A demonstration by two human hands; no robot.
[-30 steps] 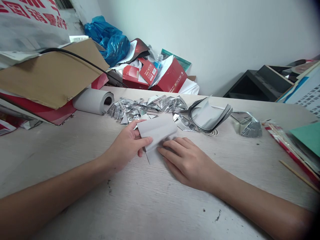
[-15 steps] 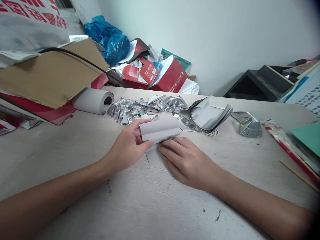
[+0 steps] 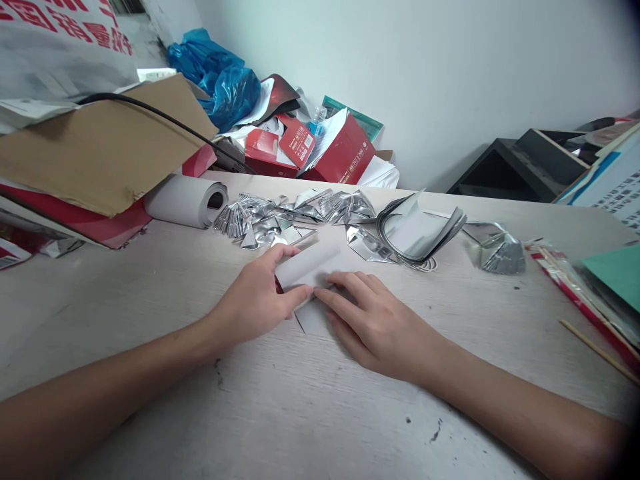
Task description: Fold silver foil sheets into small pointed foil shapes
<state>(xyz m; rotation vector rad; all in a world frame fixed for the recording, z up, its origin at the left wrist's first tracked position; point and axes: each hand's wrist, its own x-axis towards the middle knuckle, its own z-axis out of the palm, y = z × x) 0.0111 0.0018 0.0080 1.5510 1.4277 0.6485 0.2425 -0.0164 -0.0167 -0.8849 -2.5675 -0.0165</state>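
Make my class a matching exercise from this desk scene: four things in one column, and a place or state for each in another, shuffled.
Things
1. Pale paper
2. Paper roll
3. Blue plastic bag
4. Thin stick

Places or states
A. Crumpled, left of the red box
B. Lying near the right edge of the picture
C. In the left hand, with the right hand touching it
D. On the table, left of the silver pieces

Pairs: 1-C, 2-D, 3-A, 4-B

Bare left hand (image 3: 261,291), bare right hand (image 3: 374,325) — slim, bare forearms (image 3: 150,365)
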